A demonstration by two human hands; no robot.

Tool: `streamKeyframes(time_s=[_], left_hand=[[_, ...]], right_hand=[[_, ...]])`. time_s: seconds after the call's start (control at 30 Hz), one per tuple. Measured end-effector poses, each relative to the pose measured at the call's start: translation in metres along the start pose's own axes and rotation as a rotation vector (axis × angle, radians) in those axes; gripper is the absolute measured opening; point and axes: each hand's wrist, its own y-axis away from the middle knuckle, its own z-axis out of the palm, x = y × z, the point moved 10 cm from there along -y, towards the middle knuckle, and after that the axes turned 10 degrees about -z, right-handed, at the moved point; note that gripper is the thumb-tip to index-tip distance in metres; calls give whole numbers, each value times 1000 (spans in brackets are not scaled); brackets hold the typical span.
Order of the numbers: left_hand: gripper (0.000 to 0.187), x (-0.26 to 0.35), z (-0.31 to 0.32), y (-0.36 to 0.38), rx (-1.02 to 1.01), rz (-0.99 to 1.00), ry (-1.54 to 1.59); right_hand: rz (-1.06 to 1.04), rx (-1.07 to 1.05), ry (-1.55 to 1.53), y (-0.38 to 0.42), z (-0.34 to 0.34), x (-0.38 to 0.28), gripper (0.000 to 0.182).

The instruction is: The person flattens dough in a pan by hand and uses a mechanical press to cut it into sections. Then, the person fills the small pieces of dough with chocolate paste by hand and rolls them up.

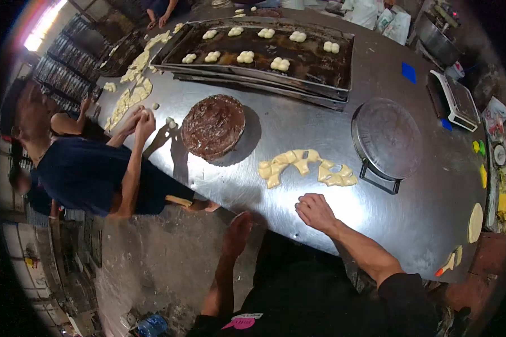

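Note:
My right hand (316, 212) is over the near side of the steel table (331, 230), its fingers curled in; what they hold, if anything, is hidden. Just beyond it lie torn strips of pale dough (303, 162). At the table's front edge, my left hand (239, 233) hangs in shadow with its fingers stretched out together. A round mass with a dark brown spread (213, 126) sits further in, toward the left. Behind it, a dark baking tray (315, 78) on top of a stack holds several clustered dough pieces (280, 64).
To the right are a round metal lid-like piece with a handle (389, 140), a scale (455, 101) and a flat dough oval (475, 223). A co-worker (87, 168) stands at the left, handling small dough near more dough scraps (129, 101).

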Motion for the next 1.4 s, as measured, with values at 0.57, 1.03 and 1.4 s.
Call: streamKeyframes(time_s=[0.57,1.03,1.4], left_hand=[[33,39,-21,-75,-231,19,186],[34,15,-84,-98,-176,-250,107],[40,29,-37,-110,-206,-164,76]], right_hand=[[845,134,-443,-72,-87,159,39],[1003,-24,324,-231,-133,325,54],[828,144,893,38,-189,211,30]])
